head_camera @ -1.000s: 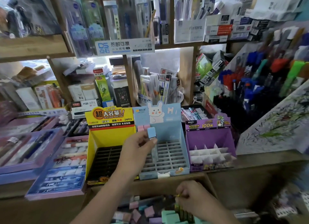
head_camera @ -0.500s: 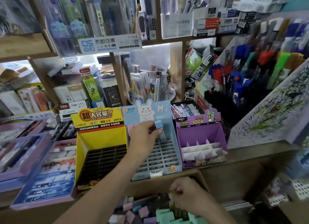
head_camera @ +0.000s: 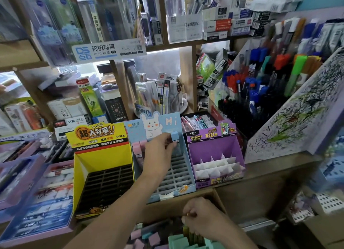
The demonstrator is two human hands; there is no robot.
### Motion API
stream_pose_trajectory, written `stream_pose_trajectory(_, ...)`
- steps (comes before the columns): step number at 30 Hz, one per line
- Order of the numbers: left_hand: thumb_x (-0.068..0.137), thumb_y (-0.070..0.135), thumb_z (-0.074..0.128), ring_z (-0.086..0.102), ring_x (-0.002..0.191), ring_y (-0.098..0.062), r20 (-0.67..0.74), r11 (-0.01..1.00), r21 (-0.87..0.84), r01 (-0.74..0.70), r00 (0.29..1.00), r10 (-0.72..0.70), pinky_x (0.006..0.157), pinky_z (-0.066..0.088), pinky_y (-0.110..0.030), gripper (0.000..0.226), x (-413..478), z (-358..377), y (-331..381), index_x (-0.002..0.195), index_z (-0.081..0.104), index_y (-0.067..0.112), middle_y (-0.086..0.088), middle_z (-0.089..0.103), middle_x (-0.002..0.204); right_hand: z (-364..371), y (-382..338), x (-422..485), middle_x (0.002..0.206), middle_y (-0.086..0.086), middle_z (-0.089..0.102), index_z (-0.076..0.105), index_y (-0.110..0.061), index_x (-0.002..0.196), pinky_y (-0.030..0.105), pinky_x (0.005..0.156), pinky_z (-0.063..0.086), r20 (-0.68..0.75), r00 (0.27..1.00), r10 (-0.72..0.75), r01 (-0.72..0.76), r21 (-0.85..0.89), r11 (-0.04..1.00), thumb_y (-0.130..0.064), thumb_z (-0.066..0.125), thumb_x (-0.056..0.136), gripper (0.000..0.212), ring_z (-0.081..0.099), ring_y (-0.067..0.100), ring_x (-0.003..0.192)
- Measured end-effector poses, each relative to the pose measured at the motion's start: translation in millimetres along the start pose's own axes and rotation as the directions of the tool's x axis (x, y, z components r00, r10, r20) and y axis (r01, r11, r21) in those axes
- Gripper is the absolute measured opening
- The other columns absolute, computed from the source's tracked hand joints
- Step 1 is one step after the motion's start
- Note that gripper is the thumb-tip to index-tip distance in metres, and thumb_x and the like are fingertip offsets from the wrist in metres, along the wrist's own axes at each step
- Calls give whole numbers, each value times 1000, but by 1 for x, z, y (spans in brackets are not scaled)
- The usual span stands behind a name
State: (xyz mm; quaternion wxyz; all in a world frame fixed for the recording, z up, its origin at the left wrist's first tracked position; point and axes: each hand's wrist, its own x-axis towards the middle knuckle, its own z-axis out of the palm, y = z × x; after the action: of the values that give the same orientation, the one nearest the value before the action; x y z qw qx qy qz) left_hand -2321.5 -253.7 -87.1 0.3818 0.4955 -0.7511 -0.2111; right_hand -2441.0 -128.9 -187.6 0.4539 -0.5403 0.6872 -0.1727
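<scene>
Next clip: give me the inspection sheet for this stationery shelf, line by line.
Surface: wooden shelf crowded with display boxes.
Job's things: blue-capped case held over the back row of the blue rabbit box; pink cases slotted at its back left; pastel cases in a carton below.
Clutter: yellow box and purple box flank it.
Grippers: left hand pinches the case; right hand curled in the carton, hold unclear.
Cables: nothing seen.
Surroundings: pen rack right, packaged pens above.

Bright backlit glare mid-shelf (soft, warped edges)

Yellow display box (head_camera: pixel 101 152), purple display box (head_camera: pixel 214 148), markers (head_camera: pixel 260 85)
</scene>
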Motion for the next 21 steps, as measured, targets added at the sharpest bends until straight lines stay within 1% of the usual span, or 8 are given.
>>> stream_pose_trajectory(5, 93, 21, 67, 67, 89, -13, -8, 995, 100, -14, 1000, 15, 79, 56, -32, 15, 4, 0, 5, 106, 74, 19, 5, 77, 97, -1, -2, 0, 85, -9, 71, 66, -32, 88, 25, 82, 54, 8, 1000, -10, 10, 1, 1000, -40, 71, 89, 9, 67, 5, 83)
stream_pose_trajectory(8, 92, 20, 68, 68, 84, -15, 24, 990, 143, -14, 1000, 11, 76, 55, -32, 11, 8, 0, 4, 101, 74, 19, 2, 77, 92, -2, -2, -1, 88, -9, 71, 67, -31, 91, 27, 83, 56, 12, 1000, -11, 11, 1, 1000, -42, 70, 89, 12, 68, 6, 85)
stream_pose_trajectory(11, 90, 17, 70, 68, 81, -13, 32, 993, 119, 5, 999, -9, 71, 53, -28, 10, 9, 4, 2, 100, 73, 18, 3, 76, 87, -1, -1, -1, 94, -8, 71, 66, -31, 95, 31, 88, 58, 10, 1000, -11, 11, -1, 1000, -44, 70, 87, 16, 69, 7, 88)
stream_pose_trajectory(13, 89, 14, 71, 68, 79, -10, 18, 995, 92, 25, 999, -26, 69, 52, -25, 10, 7, 8, 0, 99, 72, 18, 4, 76, 85, -1, -1, -2, 97, -7, 72, 67, -31, 100, 31, 88, 59, 10, 1000, -6, 6, -7, 1000, -45, 71, 86, 21, 71, 5, 86)
stream_pose_trajectory(16, 89, 13, 70, 69, 78, -11, 1, 995, 76, 64, 998, -64, 71, 55, -27, 9, 6, 13, -3, 97, 73, 15, 3, 76, 83, -1, -1, -2, 96, -6, 73, 67, -30, 104, 31, 85, 60, 22, 1000, -1, 1, -5, 1000, -44, 71, 86, 23, 73, 2, 77)
stream_pose_trajectory(18, 90, 14, 69, 69, 78, -13, -6, 994, 81, 75, 997, -75, 70, 55, -28, 8, 6, 15, -4, 96, 73, 15, 3, 76, 82, -1, 0, -2, 95, -6, 74, 66, -30, 105, 32, 85, 61, 25, 1000, -2, 2, 0, 1000, -43, 71, 87, 23, 74, 2, 76)
stream_pose_trajectory(21, 90, 14, 68, 70, 80, -17, -10, 991, 97, 89, 996, -88, 73, 58, -34, 7, 6, 15, -3, 96, 72, 15, 1, 76, 84, 0, 1, -1, 94, -6, 74, 65, -30, 103, 32, 85, 61, 28, 1000, 0, 0, 7, 1000, -43, 70, 87, 20, 73, 1, 74)
